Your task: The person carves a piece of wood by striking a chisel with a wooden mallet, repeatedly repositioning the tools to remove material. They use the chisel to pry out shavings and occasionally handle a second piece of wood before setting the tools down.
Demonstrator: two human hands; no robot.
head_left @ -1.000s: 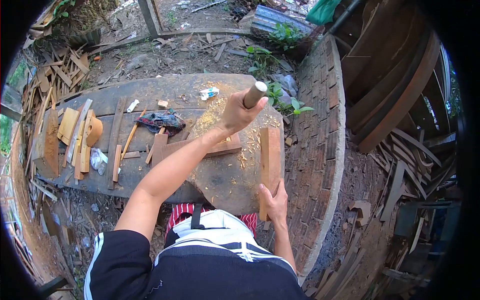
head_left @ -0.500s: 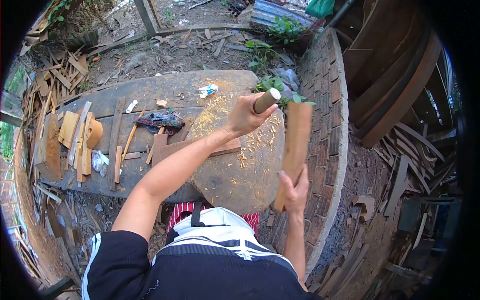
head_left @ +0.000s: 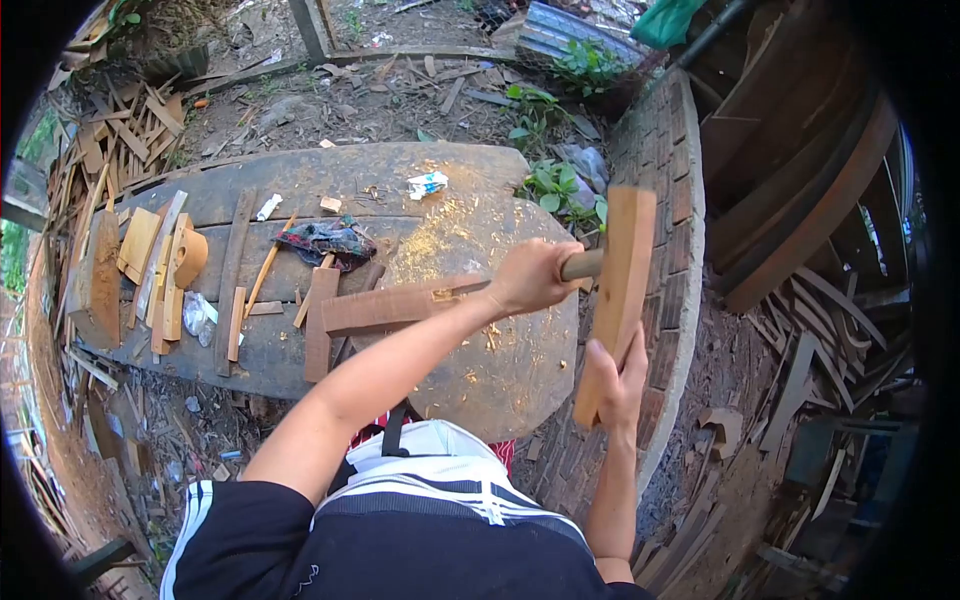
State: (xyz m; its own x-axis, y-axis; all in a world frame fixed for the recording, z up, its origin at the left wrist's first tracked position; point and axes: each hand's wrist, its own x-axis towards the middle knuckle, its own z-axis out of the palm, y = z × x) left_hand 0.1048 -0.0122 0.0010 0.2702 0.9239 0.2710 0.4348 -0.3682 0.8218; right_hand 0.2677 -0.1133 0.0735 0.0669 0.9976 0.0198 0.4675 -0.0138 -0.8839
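Observation:
My left hand (head_left: 535,278) is closed round a short round wooden rod (head_left: 582,264), held over the bench's right part. The rod's far end meets the side of a rectangular wooden block (head_left: 624,265) in this view. My right hand (head_left: 622,385) grips that block near its lower end, thumb on its face, and the block stands tilted past the bench's right edge. Under my left forearm lies a reddish-brown timber piece (head_left: 385,308) with a small cut near its right end. Its left end butts against a shorter dark board (head_left: 320,320).
Wood shavings (head_left: 445,225) cover part of the worn bench (head_left: 495,395). A dark crumpled cloth (head_left: 325,243), wooden strips and a wooden hand plane (head_left: 187,258) sit on its left. A low brick wall (head_left: 665,200) runs close along the right side.
My left hand has swung down and right, bringing the rod from pointing up to lying against the block. The block and my right hand have shifted slightly right.

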